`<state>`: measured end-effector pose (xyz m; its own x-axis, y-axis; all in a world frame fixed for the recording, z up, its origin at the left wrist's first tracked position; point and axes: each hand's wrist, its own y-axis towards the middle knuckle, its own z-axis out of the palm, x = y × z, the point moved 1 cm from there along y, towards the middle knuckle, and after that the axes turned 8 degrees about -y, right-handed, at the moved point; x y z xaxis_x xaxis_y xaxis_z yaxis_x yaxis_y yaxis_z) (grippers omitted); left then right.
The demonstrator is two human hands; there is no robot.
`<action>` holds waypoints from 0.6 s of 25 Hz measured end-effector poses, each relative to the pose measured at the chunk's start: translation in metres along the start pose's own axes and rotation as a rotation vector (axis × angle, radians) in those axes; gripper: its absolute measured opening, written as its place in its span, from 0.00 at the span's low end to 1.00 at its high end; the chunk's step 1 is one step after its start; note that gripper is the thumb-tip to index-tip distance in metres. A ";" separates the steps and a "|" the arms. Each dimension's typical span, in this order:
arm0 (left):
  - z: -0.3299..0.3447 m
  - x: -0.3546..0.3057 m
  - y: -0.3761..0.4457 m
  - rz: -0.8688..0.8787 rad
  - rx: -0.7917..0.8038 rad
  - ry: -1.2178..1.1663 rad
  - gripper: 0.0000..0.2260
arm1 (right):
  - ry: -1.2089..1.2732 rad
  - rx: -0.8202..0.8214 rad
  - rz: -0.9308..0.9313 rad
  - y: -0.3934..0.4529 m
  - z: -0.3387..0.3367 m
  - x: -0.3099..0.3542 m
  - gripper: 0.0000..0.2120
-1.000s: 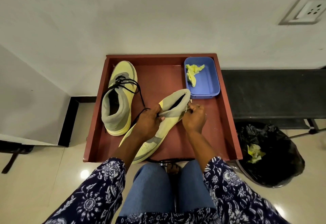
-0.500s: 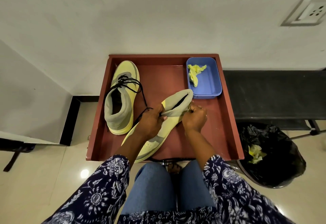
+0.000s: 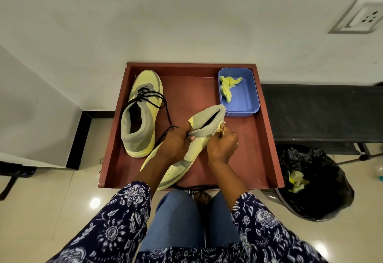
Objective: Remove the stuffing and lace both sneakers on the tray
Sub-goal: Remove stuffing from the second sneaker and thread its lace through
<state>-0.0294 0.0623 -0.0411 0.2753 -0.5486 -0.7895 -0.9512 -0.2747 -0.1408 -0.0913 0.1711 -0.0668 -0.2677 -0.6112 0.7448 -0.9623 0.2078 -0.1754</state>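
Little has changed in a second: on the red tray (image 3: 267,138), the left hand (image 3: 176,144) still grips the unlaced sneaker's (image 3: 199,136) collar while the right hand (image 3: 222,144) pinches pale stuffing (image 3: 220,130), mostly hidden at the opening.

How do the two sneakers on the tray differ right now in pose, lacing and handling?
The left sneaker stands upright on its sole, toe toward the wall; the held sneaker lies tipped on its side, toe toward the person. The left sneaker carries a black lace through its eyelets; no threaded lace shows on the held one. Nobody touches the left sneaker, while the left hand grips the held sneaker's collar and the right hand works at its opening. Both are yellow and grey, inside the red tray.
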 end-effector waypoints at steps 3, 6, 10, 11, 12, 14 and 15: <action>0.000 0.001 0.000 -0.008 -0.005 0.008 0.07 | 0.091 -0.033 -0.109 -0.028 0.003 0.002 0.14; 0.001 0.003 0.000 0.002 -0.009 0.020 0.07 | 0.085 -0.027 -0.408 -0.045 0.007 -0.005 0.14; 0.001 0.004 0.001 0.003 -0.011 0.014 0.08 | -0.081 -0.006 -0.769 -0.036 0.005 -0.028 0.16; 0.001 0.004 0.001 0.001 -0.008 0.015 0.08 | -0.089 -0.008 -0.790 -0.029 0.003 -0.033 0.15; 0.001 0.004 0.001 -0.002 -0.006 0.018 0.08 | -0.067 -0.013 -0.740 -0.024 0.001 -0.035 0.14; 0.001 0.004 0.001 -0.006 -0.006 0.018 0.08 | 0.028 -0.023 -0.488 -0.015 -0.004 -0.033 0.11; 0.001 0.004 0.001 -0.006 -0.004 0.018 0.08 | 0.068 0.014 -0.361 -0.010 -0.007 -0.032 0.11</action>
<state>-0.0296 0.0610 -0.0450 0.2835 -0.5610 -0.7778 -0.9489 -0.2812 -0.1431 -0.0732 0.1943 -0.0842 0.0922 -0.5910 0.8014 -0.9950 -0.0228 0.0976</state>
